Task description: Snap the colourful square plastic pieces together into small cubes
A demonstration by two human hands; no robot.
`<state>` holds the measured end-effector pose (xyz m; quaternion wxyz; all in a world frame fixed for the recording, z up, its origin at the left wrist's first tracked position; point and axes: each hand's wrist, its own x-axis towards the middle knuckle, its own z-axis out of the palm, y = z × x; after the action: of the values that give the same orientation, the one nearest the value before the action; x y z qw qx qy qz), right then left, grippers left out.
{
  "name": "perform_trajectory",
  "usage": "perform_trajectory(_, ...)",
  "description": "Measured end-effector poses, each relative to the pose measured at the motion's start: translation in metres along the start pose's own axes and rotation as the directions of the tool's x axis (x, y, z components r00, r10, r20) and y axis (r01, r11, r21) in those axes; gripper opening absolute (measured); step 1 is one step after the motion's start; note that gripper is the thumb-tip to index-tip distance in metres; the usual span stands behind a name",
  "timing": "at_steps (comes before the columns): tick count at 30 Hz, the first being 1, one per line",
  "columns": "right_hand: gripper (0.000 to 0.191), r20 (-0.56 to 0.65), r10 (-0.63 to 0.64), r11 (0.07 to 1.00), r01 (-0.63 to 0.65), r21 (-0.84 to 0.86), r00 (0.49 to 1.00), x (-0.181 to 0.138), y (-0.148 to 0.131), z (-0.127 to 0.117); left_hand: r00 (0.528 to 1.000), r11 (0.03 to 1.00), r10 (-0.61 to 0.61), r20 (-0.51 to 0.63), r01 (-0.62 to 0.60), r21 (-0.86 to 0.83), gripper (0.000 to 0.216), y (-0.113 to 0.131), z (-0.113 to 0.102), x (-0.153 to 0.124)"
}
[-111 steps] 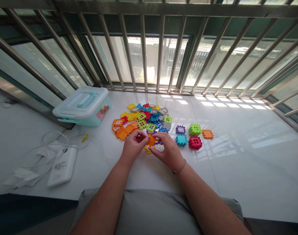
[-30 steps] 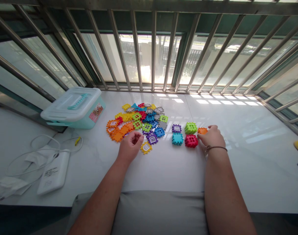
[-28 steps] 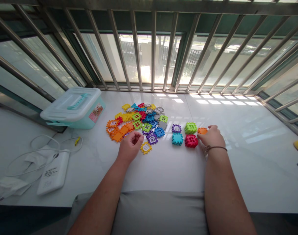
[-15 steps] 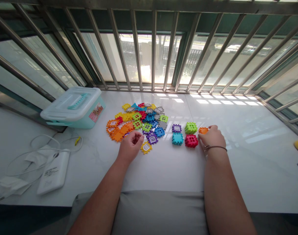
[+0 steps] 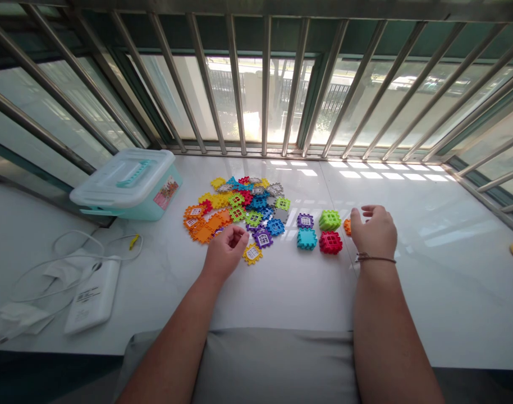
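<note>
Right hand (image 5: 374,231) has shifted a touch to the right and opened up compared with 0.5 s ago, so it hides more of the orange piece (image 5: 347,227) now. Left hand (image 5: 223,251) hasn't really budged. From my remote seat, the right thumb and fingers look spread, with a gap between them and nothing visible in it. Can't tell if the thumb is touching the orange piece, which sits on the white tabletop (image 5: 290,297) just right of the green stack (image 5: 330,220). Left fingers are loosely curled by the loose heap (image 5: 237,214), near the yellow window piece (image 5: 252,253); palm's out of sight, so no clue if it's got hold of anything.

What bugs me: a lazy sweep left could shove the orange piece into the green stack or the red stack (image 5: 331,242), and I reckon those would slide easily on such a glossy top. Then the heap: toothed edges overlap all over, so pulling 1 piece could drag its neighbours along. I'd also watch the cyan stack (image 5: 307,239): it's between my 2 hands, and a low wrist could clip it.
</note>
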<state>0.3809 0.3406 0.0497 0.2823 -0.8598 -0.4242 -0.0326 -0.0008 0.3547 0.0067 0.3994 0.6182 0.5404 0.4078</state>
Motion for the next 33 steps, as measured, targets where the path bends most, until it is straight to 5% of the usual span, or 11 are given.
perform_trajectory(12, 0.067, 0.183, -0.176, 0.984, 0.171, 0.039, 0.967, -0.008, -0.015, -0.008, 1.0, 1.0, -0.009, -0.003, 0.009, -0.008, 0.031, -0.001, 0.001, 0.001)
perform_trajectory(27, 0.082, 0.414, -0.15, 0.978, 0.196, -0.072, 0.898, -0.004, -0.015, -0.002, 1.0, 1.0, 0.0, 0.002, 0.0, 0.015, 0.031, 0.0, 0.0, 0.001)
perform_trajectory(33, 0.084, 0.393, -0.124, 0.988, 0.152, -0.04, 0.911, -0.003, -0.013, -0.002, 1.0, 1.0, 0.0, 0.0, 0.0, 0.005, 0.031, 0.0, 0.0, 0.001)
